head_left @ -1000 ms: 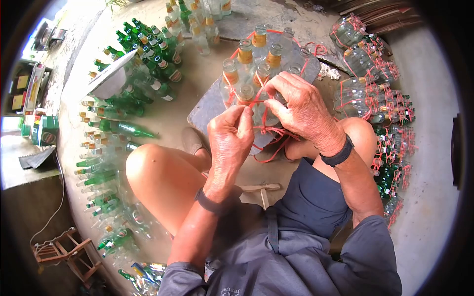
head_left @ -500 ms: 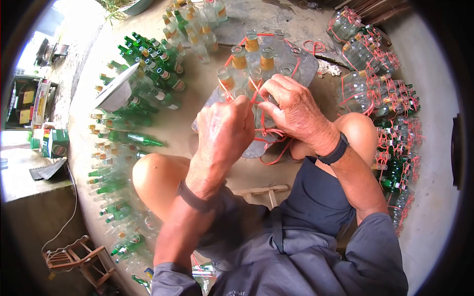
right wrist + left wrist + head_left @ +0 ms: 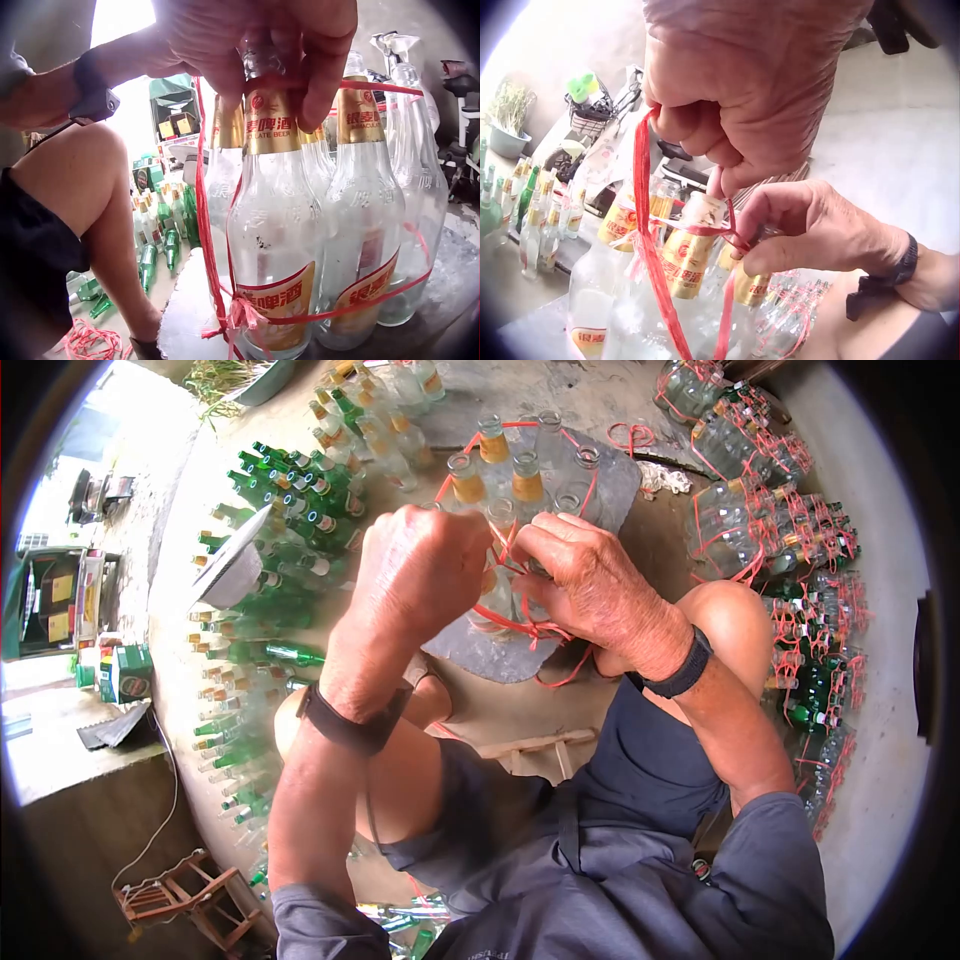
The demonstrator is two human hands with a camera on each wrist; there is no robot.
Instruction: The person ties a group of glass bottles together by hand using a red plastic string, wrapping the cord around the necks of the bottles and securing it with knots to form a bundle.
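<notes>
Clear glass beer bottles with gold neck labels (image 3: 274,217) stand bunched on a grey slab (image 3: 500,662), circled by red plastic strap (image 3: 360,306) low down and near the necks. My left hand (image 3: 415,575) grips a length of strap (image 3: 656,277) in curled fingers, raised above the near left bottles. A taut strand runs down from that fist. Beside it my right hand (image 3: 605,595) pinches strap at a bottle neck between thumb and fingers. A knot with frayed ends (image 3: 246,313) lies against the front bottle's lower side.
Green bottles (image 3: 300,490) and clear ones (image 3: 385,445) stand at the left and back. Strapped bottle bundles (image 3: 740,525) line the right wall. Loose red strap (image 3: 90,341) lies on the floor, and a small wooden stool (image 3: 190,900) stands lower left.
My left hand has moved left and up from beside the right hand, its back now turned to the head view. The right hand stays at the bottle necks. The head view has shifted slightly.
</notes>
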